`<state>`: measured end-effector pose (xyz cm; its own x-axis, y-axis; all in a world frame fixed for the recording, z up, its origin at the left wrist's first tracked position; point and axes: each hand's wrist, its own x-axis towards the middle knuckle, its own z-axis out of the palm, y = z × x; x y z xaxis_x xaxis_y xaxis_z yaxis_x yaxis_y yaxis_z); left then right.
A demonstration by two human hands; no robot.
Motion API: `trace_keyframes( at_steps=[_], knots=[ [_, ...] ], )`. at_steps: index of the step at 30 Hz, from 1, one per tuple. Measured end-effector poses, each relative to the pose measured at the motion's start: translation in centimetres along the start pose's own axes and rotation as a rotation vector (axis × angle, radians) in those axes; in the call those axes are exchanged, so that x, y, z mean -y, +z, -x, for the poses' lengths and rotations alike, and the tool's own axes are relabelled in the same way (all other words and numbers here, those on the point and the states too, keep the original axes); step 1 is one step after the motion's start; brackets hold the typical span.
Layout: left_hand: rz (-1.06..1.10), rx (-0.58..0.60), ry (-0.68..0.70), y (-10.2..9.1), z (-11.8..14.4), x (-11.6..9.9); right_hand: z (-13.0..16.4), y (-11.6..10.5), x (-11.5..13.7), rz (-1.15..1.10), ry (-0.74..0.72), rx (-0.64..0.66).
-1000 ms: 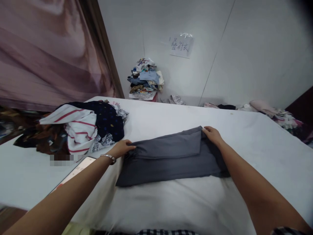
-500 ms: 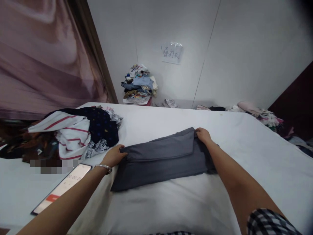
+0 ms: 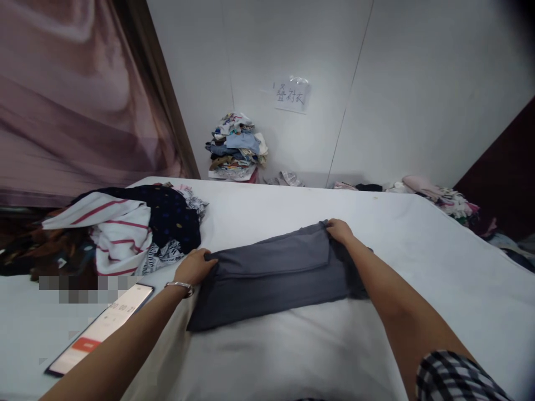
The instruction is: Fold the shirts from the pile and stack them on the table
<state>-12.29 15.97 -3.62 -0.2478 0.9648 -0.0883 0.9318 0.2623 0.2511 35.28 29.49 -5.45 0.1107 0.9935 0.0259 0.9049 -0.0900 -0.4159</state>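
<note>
Left hand (image 3: 195, 267) pinching the far edge of a folded dark-grey garment (image 3: 271, 284), right hand (image 3: 340, 231) gripping that edge further along, garment lying between them on the worktop (image 3: 259, 206), phone (image 3: 108, 323) and clothes heap (image 3: 125, 234) left of the left hand

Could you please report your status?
Left hand and right hand gripping garment by far edge. Garment folded over on table. Phone to its left, not touching.
</note>
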Motion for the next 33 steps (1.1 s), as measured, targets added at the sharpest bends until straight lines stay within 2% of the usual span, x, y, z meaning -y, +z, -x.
trace_keyframes(
  at_steps=[5,11,13,16,19,22,25,29,31,33],
  knots=[
    [0.117,-0.024,-0.049,-0.4,-0.2,-0.1,0.7,-0.3,-1.3,0.032,0.025,-0.017],
    [0.443,0.155,-0.265,-1.6,0.0,-0.6,2.0,-1.0,-1.7,0.117,0.023,0.037],
    [0.466,0.155,-0.315,-1.7,0.3,-0.1,2.2,-1.2,-0.6,0.169,-0.046,-0.027],
    [0.466,0.153,-0.333,-1.7,0.9,0.7,4.1,-0.2,2.5,0.073,-0.331,-0.134],
    [0.397,0.173,-0.285,-1.6,1.7,0.8,7.7,2.4,6.1,-0.041,-0.597,-0.022],
    [0.286,0.154,-0.214,-1.1,2.1,0.2,10.7,5.2,8.3,0.037,-0.637,0.143],
    [0.203,0.113,-0.177,-0.5,2.1,-0.9,11.8,6.2,8.9,0.101,-0.584,0.187],
    [0.171,0.132,-0.179,0.0,1.8,-2.4,13.5,4.7,9.5,-0.004,-0.599,0.108],
    [0.178,0.135,-0.192,0.0,1.6,-3.0,15.4,3.8,9.7,-0.130,-0.669,0.073],
    [0.201,0.127,-0.207,-0.1,1.6,-3.4,17.7,3.0,9.5,-0.259,-0.740,0.093]
  ],
)
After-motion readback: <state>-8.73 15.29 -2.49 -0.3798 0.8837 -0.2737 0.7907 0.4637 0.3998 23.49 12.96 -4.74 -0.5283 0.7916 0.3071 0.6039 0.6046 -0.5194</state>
